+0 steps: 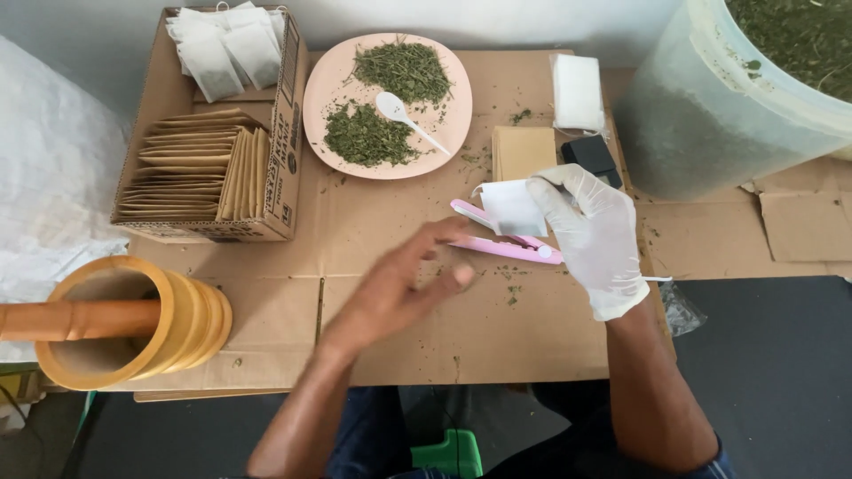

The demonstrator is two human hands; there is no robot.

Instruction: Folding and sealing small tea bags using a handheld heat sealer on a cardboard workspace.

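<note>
While we look down from the head camera, the scene reads like this:

Right hand: our gloved right hand (pixel 593 238) sits right of centre, its fingers (pixel 552 188) pinched together on a small white filter bag (pixel 513 208).
Filter bag: it is held at the pink sealer (pixel 504 241), its lower edge at the sealer's jaws; we cannot tell whether they grip it.
Left hand: our bare left hand (pixel 404 288) hovers at centre, blurred, fingers spread apart and holding nothing, just beside the sealer's near end.
Worktop: flattened cardboard (pixel 399 213) covers the worktop, with green crumbs scattered on it.
Upper middle: a pink plate (pixel 461 98) carries two heaps of dried green herb (pixel 368 136) and a white spoon (pixel 399 113).
Upper left: a cardboard box (pixel 284 177) holds brown envelopes and white bags.
Lower left: a wooden mortar (pixel 133 324) lies on its side.
Upper right: a big translucent bucket (pixel 710 115) holds more herb.
</note>
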